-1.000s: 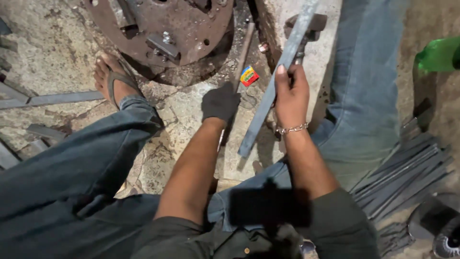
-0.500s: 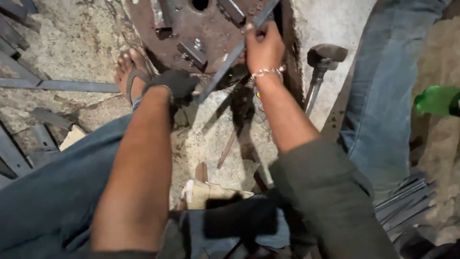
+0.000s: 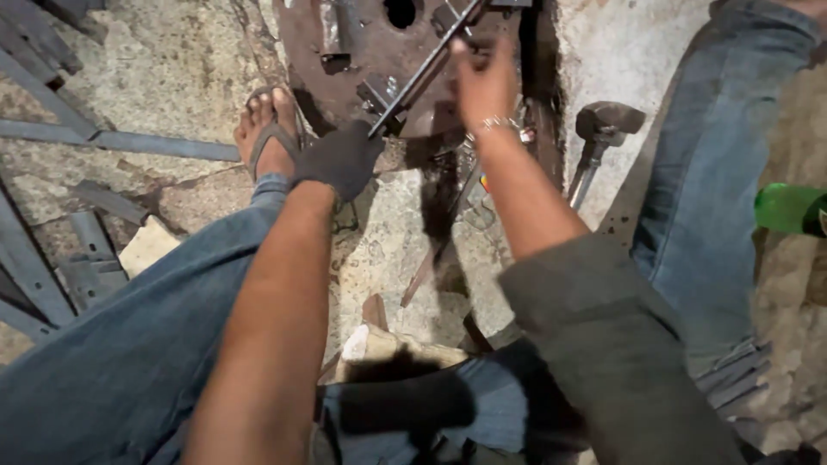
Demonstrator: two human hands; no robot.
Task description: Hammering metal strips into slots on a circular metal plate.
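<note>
- Gloved left hand (image 3: pixel 340 159), frame centre-left, is closed around the lower end of a metal bar (image 3: pixel 424 71).
- Right hand (image 3: pixel 484 82), top centre, fingers wrapped on the bar over a rusty disc (image 3: pixel 345 39).

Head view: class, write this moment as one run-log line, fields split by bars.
left hand: gloved, grips lower end of metal bar | right hand: bare, on bar higher up | bar: slanted over rusty round plate | hammer: on floor, untouched
</note>
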